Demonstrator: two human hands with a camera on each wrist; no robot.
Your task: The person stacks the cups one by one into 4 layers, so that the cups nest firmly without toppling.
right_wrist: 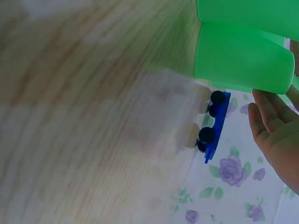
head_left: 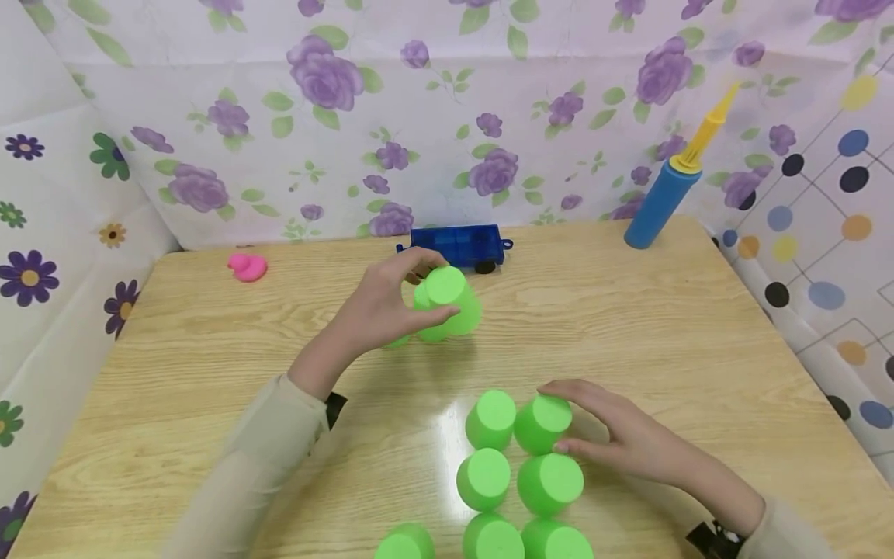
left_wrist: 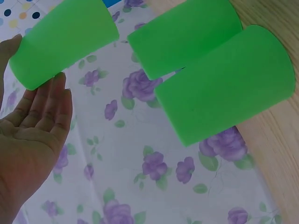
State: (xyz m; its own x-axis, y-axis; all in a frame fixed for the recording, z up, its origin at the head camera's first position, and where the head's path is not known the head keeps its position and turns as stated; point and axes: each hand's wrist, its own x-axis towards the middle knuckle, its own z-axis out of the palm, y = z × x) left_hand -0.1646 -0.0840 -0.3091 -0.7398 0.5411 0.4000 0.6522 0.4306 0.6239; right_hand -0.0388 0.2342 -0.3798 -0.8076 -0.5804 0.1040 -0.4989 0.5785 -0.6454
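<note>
Green cup (head_left: 447, 303) | we are lifting it, left hand (head_left: 380, 307) grip curled round it, near blue truck (head_left: 461, 244) | right hand (head_left: 615, 435) grip spread, steadying cup cluster (head_left: 520, 466) | next: careful placement.

Green cups (head_left: 520, 466) upside-down on table (one (head_left: 447, 299) lifted).

I see a light wood-grain table (head_left: 209, 373). Upturned green cups (head_left: 520, 466) cluster at 6 o'clock, more green cups near centre (head_left: 464, 314). Pink toy (head_left: 247, 267) at 10, blue toy truck (head_left: 461, 245) at 12, blue-yellow pump (head_left: 663, 198) at 2.
</note>
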